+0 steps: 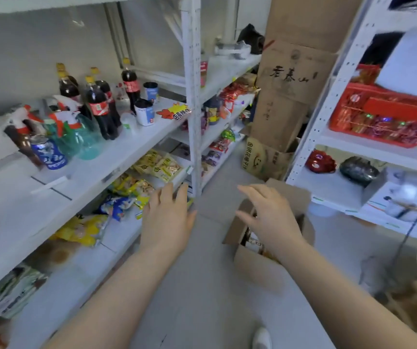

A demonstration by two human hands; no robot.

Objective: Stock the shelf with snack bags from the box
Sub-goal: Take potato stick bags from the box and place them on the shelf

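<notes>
Head view showed a white metal shelf unit [192,96] running along the person's left side, several boards deep. A second white rack [328,102] stood to the right, and tall brown cartons [290,79] were stacked between the two at the far end of the aisle. A red basket [383,114] full of packets sat on the right rack.

On the floor just right of centre was the open cardboard box [260,268], its flaps folded outward; a few packets showed inside, mostly hidden by the arm above them.

On the upper board of the left shelf stood dark cola bottles [101,109] in a cluster, with a blue can [50,153] near the front edge and white cups [145,112] just behind the bottles. On the boards below lay the snack bags [161,166]: yellow ones toward the upright post, blue and yellow ones [119,205] one board lower.

Left hand [167,217] was open and empty, fingers extended toward the edge of the lower board near the yellow packets, not clearly touching them. Right hand [268,215] hovered over the box opening, fingers spread and slightly curled, holding nothing. A white shoe [261,338] showed at the bottom edge.
</notes>
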